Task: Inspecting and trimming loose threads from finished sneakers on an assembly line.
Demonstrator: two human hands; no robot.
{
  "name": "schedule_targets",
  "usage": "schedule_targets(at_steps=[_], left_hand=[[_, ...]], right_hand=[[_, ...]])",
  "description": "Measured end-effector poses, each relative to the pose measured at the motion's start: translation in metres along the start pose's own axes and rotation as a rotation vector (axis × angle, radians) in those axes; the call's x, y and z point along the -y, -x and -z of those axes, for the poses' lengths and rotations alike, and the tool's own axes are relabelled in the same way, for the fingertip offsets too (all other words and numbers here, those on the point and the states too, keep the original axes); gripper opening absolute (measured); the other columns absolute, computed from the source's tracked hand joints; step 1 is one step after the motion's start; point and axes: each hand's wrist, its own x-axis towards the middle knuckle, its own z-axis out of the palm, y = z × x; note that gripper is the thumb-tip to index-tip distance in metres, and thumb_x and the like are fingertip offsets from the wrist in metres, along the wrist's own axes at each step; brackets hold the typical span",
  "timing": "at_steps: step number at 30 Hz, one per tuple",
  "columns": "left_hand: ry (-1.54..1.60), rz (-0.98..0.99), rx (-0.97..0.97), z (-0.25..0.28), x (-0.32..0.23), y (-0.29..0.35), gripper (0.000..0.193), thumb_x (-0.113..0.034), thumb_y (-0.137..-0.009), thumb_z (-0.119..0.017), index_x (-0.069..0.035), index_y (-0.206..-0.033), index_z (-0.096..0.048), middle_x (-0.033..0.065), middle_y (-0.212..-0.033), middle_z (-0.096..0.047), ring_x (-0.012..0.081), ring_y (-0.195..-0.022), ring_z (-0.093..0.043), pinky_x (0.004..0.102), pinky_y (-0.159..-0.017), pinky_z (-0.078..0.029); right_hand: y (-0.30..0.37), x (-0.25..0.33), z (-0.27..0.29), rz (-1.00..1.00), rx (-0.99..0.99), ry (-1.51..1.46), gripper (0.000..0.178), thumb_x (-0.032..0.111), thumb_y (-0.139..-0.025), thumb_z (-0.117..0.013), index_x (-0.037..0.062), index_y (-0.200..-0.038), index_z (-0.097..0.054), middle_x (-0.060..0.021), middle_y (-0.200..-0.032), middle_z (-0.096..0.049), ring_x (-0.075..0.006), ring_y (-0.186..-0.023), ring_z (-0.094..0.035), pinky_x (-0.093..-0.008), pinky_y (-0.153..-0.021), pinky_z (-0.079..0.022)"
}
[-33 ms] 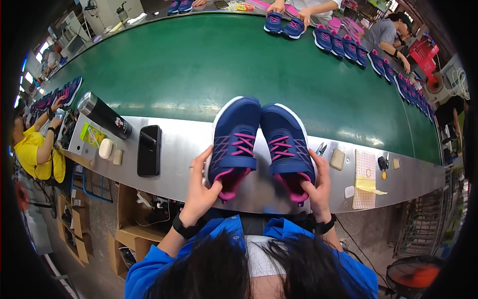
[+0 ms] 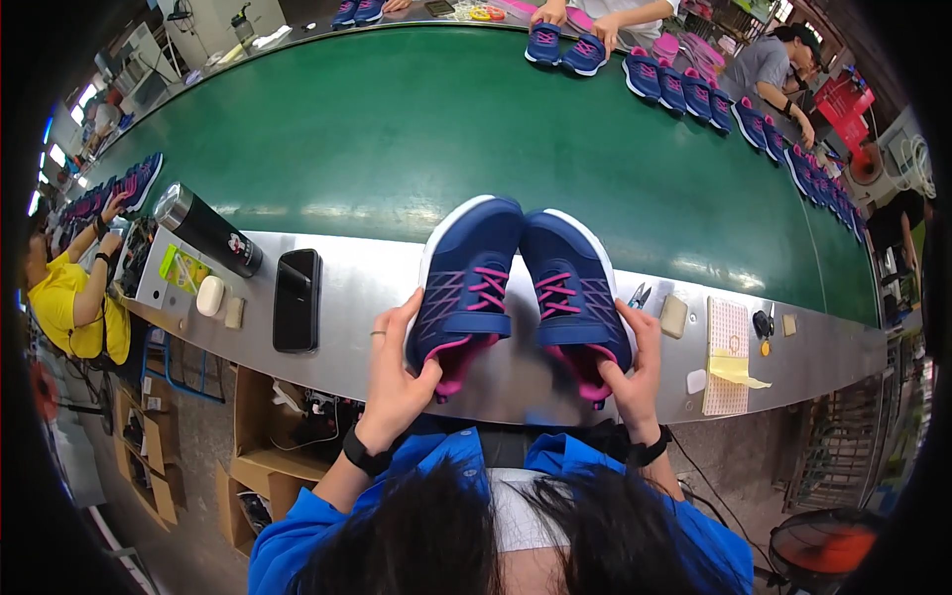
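I hold a pair of navy blue sneakers with pink laces, pink linings and white soles, toes away from me. My left hand (image 2: 397, 387) is closed on the heel end of the left sneaker (image 2: 474, 238), thumb at its pink collar and fingers along the outer side. In the same way my right hand (image 2: 639, 382) grips the right sneaker (image 2: 567, 248). Their toes lean together and touch or nearly touch, while the heels stand apart. Both shoes are over the metal ledge (image 2: 372, 288) and the near edge of the green belt (image 2: 347, 139). The soles' undersides are hidden.
Left of my hands lie a phone (image 2: 297, 300) and a black bottle (image 2: 208, 230). To the right are a tan block (image 2: 672, 316) and a paper sheet (image 2: 728, 332). Across the belt, a co-worker's hands (image 2: 607, 32) touch sneakers beside a shoe row (image 2: 697, 95).
Both sneakers have turned very slightly in my hands, and their toes have come a little nearer to me. My grip is the same.
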Motion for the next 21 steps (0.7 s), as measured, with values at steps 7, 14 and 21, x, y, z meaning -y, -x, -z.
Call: schedule_targets(at_steps=[7, 14, 21], left_hand=[[-0.329, -0.035, -0.001, -0.013, -0.019, 0.007, 0.068, -0.003, -0.067, -0.069, -0.016, -0.132, -0.053, 0.0206, -0.11, -0.044, 0.0364, -0.103, -0.047, 0.0405, -0.091, -0.04], [-0.176, 0.048, 0.026, -0.006, -0.018, 0.001, 0.063, -0.008, -0.069, -0.071, -0.013, -0.129, -0.053, 0.0168, -0.109, -0.046, 0.0335, -0.099, -0.053, 0.0396, -0.085, -0.045], [0.951, 0.523, 0.191, 0.002, -0.017, 0.0, 0.05, -0.023, -0.093, -0.058, -0.009, -0.137, -0.037, 0.0098, -0.112, -0.042, 0.0156, -0.108, -0.049, 0.0325, -0.091, -0.045]], right_hand=[[0.013, 0.017, -0.018, 0.101, 0.022, 0.492, 0.068, 0.013, -0.066, -0.072, 0.008, -0.13, -0.051, -0.0174, -0.118, -0.049, -0.0352, -0.108, -0.05, -0.042, -0.092, -0.042], [0.007, 0.02, -0.014, 0.059, 0.037, 0.42, 0.069, 0.016, -0.07, -0.074, 0.0045, -0.133, -0.046, -0.0158, -0.118, -0.051, -0.0333, -0.103, -0.054, -0.0402, -0.089, -0.045], [0.008, 0.013, -0.014, -0.628, 0.168, -0.885, 0.06, 0.03, -0.09, -0.056, -0.0027, -0.138, -0.039, -0.0125, -0.125, -0.053, -0.0116, -0.093, -0.058, -0.0225, -0.074, -0.048]])
